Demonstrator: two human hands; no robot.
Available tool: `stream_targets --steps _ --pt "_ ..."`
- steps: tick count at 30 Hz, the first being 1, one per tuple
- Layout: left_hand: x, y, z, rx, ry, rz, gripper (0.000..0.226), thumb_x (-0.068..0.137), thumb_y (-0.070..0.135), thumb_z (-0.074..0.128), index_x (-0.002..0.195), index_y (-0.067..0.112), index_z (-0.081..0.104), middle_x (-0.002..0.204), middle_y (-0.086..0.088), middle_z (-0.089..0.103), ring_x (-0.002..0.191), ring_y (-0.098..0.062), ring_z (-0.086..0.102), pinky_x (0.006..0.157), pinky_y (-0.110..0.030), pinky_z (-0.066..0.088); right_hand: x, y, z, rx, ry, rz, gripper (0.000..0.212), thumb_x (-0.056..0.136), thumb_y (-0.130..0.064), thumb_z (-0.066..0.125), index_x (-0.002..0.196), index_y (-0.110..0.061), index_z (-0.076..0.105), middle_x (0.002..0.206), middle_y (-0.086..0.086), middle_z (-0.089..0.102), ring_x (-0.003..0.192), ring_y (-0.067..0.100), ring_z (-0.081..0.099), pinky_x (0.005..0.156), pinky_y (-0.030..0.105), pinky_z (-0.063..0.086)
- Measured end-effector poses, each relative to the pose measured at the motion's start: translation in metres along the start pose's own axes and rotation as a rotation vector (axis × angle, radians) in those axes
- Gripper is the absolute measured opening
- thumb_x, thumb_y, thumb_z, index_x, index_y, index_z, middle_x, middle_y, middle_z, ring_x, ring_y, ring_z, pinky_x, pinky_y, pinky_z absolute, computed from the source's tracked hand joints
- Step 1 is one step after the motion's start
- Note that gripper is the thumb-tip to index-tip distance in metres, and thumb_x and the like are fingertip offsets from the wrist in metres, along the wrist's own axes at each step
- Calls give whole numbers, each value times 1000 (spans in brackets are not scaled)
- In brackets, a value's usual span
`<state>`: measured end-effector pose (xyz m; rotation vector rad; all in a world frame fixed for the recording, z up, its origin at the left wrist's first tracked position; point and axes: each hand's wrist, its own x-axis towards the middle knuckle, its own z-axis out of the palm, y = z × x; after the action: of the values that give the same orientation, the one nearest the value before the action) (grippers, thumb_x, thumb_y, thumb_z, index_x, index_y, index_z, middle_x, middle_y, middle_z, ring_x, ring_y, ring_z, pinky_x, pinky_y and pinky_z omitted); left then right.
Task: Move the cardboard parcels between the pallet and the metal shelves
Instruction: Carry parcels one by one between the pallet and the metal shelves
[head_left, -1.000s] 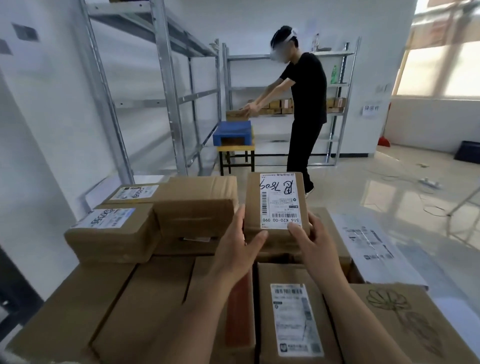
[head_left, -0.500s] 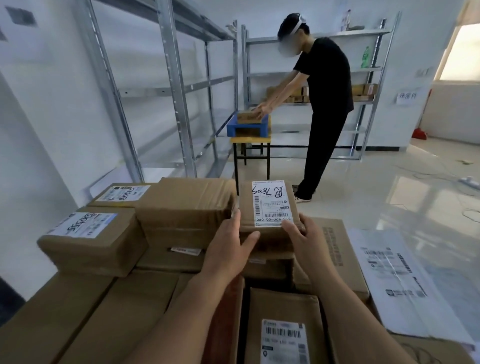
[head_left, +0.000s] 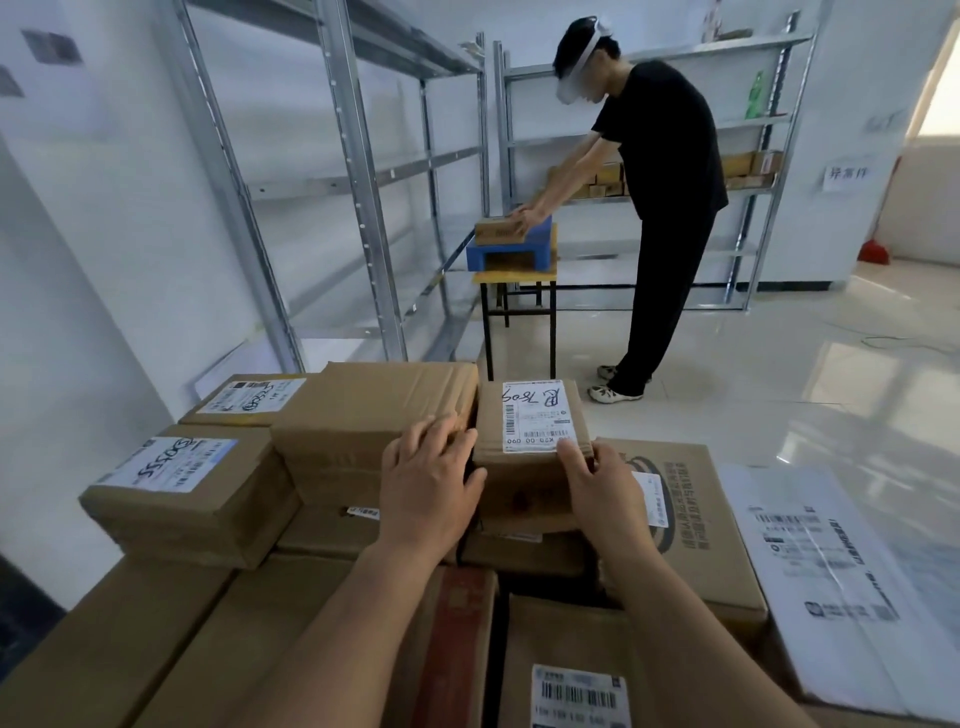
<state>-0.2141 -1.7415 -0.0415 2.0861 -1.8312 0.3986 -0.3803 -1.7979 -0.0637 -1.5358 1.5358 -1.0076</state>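
Labelled parcel (head_left: 530, 452) sat atop the stack, big box (head_left: 363, 415) left; shelves (head_left: 358, 171) far left, table (head_left: 514, 291) beyond.

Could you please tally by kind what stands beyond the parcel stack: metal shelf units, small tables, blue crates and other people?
Metal shelf units: 2
Small table: 1
Blue crate: 1
Other person: 1
Total: 5

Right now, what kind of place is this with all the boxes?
Probably a parcel sorting or storage room: cardboard parcels with shipping labels are stacked up, and tall metal shelves line the walls.
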Motion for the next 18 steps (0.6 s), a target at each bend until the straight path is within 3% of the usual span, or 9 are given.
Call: stream_targets --steps 8,11,14,18 --pt "2 -3 -2 -58 15 6 48 93 44 44 139 31 41 149 11 33 136 -13 22 106 -33 21 -4 -5 8 -38 -6 20 45 91 -57 44 114 -19 49 89 -6 56 81 11 55 67 34 48" --pt "1 -6 -4 -116 -5 6 51 94 45 43 142 31 36 151 10 29 138 -12 18 109 -33 17 -7 -7 3 -111 23 -14 53 92 -55 44 128 -16 46 110 1 54 101 17 51 77 33 43" --pt "-7 -7 -11 -178 10 -31 52 94 45 43 143 31 34 151 10 29 138 -11 18 110 -32 15 -16 -15 0 -278 157 -189 53 92 -47 49 135 -19 39 133 4 44 119 19 41 88 34 38" --pt "-28 -11 -26 -228 98 -119 49 94 44 44 140 29 40 146 9 37 134 -11 26 107 -32 19 -36 -35 5 -359 251 -439 48 90 -33 54 134 -16 44 138 6 42 125 21 37 101 35 32"
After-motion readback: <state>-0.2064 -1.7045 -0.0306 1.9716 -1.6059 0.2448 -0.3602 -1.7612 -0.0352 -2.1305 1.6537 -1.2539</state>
